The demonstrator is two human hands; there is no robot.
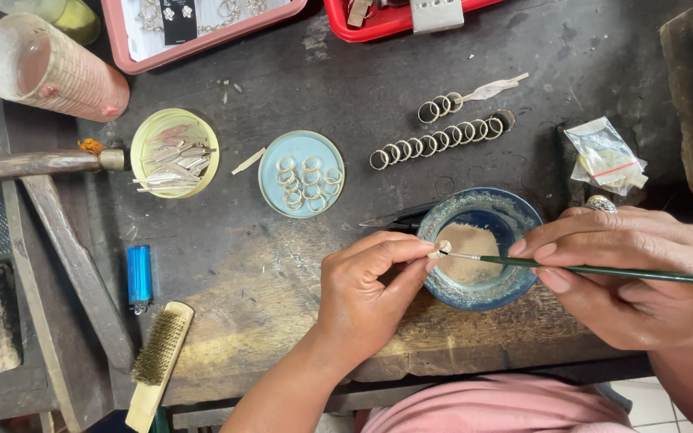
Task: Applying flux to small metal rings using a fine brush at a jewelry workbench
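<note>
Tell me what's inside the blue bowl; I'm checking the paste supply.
The blue bowl holds a tan, grainy patch on its floor. The left hand, small ring and brush tip cover its near-left part.

Left hand (pixel 366 293) pinches ring (pixel 443 247) (brush (pixel 603 271) touching).

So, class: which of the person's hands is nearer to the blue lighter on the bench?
Left. The left hand is just right of the blue lighter, pinching a small ring. The right hand sits beyond the blue bowl, holding a green brush.
</note>
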